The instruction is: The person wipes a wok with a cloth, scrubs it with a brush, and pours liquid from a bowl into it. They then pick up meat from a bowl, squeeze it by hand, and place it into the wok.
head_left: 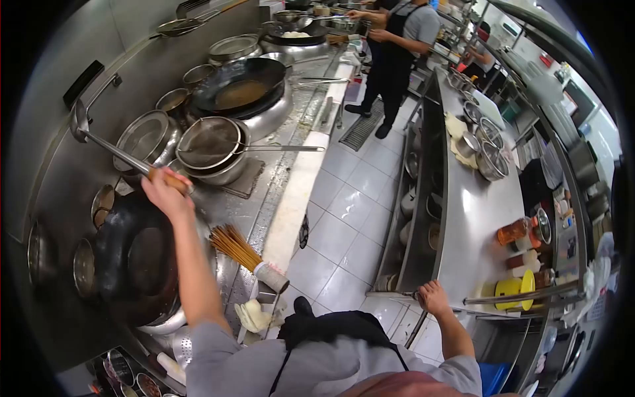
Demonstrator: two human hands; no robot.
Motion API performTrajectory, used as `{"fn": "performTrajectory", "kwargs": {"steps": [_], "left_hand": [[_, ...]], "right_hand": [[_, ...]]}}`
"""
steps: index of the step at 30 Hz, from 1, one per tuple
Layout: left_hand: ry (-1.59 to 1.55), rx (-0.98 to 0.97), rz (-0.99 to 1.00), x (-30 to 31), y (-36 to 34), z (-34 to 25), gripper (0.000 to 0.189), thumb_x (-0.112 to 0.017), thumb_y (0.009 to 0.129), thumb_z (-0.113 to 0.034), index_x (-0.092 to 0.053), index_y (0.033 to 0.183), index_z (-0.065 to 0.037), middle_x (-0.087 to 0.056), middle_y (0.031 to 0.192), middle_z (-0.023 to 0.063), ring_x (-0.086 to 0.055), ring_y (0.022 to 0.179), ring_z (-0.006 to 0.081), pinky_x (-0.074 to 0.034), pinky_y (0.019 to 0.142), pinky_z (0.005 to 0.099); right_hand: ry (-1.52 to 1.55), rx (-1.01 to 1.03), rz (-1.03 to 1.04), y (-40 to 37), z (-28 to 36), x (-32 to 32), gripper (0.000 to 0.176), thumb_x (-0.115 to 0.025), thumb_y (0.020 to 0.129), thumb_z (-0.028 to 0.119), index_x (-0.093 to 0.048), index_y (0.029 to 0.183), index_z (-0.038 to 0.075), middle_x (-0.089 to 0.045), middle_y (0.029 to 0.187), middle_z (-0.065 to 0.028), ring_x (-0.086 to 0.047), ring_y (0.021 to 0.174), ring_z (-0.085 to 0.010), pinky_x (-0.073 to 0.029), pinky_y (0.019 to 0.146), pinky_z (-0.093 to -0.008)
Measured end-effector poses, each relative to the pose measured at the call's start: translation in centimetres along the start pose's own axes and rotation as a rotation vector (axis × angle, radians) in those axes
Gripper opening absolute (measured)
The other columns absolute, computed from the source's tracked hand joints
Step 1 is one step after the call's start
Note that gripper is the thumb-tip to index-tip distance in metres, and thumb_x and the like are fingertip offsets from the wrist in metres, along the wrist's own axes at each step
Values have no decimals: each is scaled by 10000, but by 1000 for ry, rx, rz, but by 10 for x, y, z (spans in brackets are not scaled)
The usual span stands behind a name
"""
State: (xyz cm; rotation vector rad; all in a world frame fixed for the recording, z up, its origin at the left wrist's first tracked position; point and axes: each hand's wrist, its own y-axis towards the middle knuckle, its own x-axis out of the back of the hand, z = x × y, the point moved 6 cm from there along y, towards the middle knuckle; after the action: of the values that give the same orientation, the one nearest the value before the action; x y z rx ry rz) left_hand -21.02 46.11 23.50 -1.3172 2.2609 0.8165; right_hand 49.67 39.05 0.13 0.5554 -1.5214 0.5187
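My left hand is closed around the wooden handle of a metal ladle, held out over the stove range. The ladle's bowl is right at the end of a bent wall faucet. Below my left forearm sits a large dark wok. Just beyond the hand, a round mesh strainer rests over a metal pot. My right hand is curled at the near corner of the steel counter. A thin dark rod runs down from it; I cannot tell what the fingers grip.
A bamboo wok brush and a pale cloth lie along the range's front edge. Farther up, another wok holds brownish liquid. A co-worker in a black apron stands in the tiled aisle. Metal bowls line the counter.
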Motion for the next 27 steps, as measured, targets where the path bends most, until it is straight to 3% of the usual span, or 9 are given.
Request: {"fn": "performTrajectory", "kwargs": {"steps": [3,9,13,17,18,23,25,27], "left_hand": [[-78,71,136,-14,-98,6,302,-549,893,-63,-370,1135,-88,-531,761,80,-529,470,166,-473,367,322],[-12,475,53,15,-290,65,284,-495,889,-3,-332,1096,-109,-522,778,60,-505,443,136,-443,339,310],[82,425,21,19,-372,76,309,-518,850,12,-310,1050,-102,-495,745,51,-488,443,133,-436,357,296],[258,487,23,35,-419,100,343,-549,816,17,-301,1028,-88,-482,738,43,-466,441,126,-433,366,283],[309,545,-8,41,-426,110,332,-569,796,1,-320,1000,-78,-476,726,56,-506,502,158,-469,445,325],[878,256,-145,75,-408,170,268,-623,764,-72,-429,943,-25,-513,718,125,-579,701,316,-482,716,442],[954,255,-141,77,-391,179,260,-633,773,-124,-471,934,0,-560,751,151,-592,730,347,-478,727,447],[1045,296,-182,83,-376,189,290,-637,806,-227,-498,909,6,-585,774,158,-618,763,308,-484,718,423]], "right_hand": [[-11,10,-50,2,4,9,143,-664,788,189,-568,752,89,-597,732,-81,-581,786,-255,-461,819,-387],[63,32,-37,-4,4,4,160,-695,742,148,-602,852,78,-602,769,-98,-578,818,-285,-449,845,-409],[117,25,-63,-3,7,10,186,-710,762,172,-614,882,67,-626,802,-113,-583,841,-301,-443,861,-425],[115,72,-129,-7,3,10,200,-708,787,198,-609,882,52,-626,817,-128,-578,857,-328,-449,855,-428],[131,63,-128,-7,3,10,214,-706,795,220,-609,880,50,-632,827,-134,-579,868,-333,-448,863,-435],[167,46,-85,-9,0,6,237,-711,795,259,-620,863,52,-648,855,-131,-585,879,-321,-446,872,-427],[164,9,-57,-12,-6,5,236,-715,803,257,-645,909,58,-649,860,-119,-584,894,-314,-443,875,-423],[163,15,-89,-12,-8,4,225,-709,809,258,-639,897,64,-634,830,-126,-583,862,-322,-455,835,-433]]}}
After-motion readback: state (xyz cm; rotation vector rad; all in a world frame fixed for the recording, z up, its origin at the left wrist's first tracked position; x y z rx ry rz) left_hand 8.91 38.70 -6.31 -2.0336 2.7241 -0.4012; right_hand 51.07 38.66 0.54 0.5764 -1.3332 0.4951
